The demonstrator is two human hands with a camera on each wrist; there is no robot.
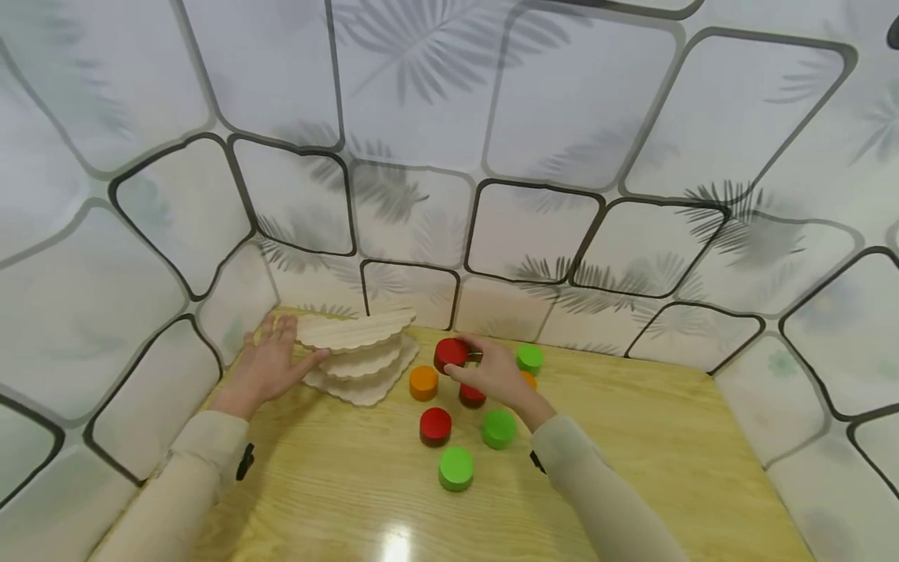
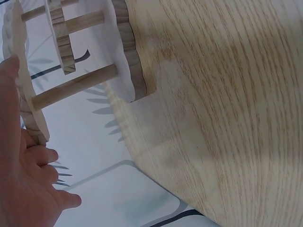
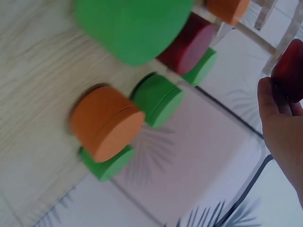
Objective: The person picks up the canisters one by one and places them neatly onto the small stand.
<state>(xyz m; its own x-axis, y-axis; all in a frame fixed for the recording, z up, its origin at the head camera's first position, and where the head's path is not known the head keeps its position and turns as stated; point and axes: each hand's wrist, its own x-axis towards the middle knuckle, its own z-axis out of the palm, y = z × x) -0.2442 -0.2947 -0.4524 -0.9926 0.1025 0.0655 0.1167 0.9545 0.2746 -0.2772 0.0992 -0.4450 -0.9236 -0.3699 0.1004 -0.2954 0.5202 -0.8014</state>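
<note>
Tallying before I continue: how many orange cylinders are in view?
2. One orange cylinder sits just right of the wooden stand; another orange cylinder is partly hidden by the right hand, nearer the person than a green cylinder. That hand may hide more.

We seem to be in a small, screened-off tabletop booth: a wood-grain table [image 1: 632, 468] spreads from the centre towards six o'clock, and pale sheeting [image 1: 414, 215], printed with grey palm fronds [image 1: 435, 31] and rounded outlines [image 1: 537, 184], rises behind it at twelve. The same sheeting closes us in at nine and three o'clock, so we cannot tell whether a home, a lab or a workshop lies beyond.
</note>
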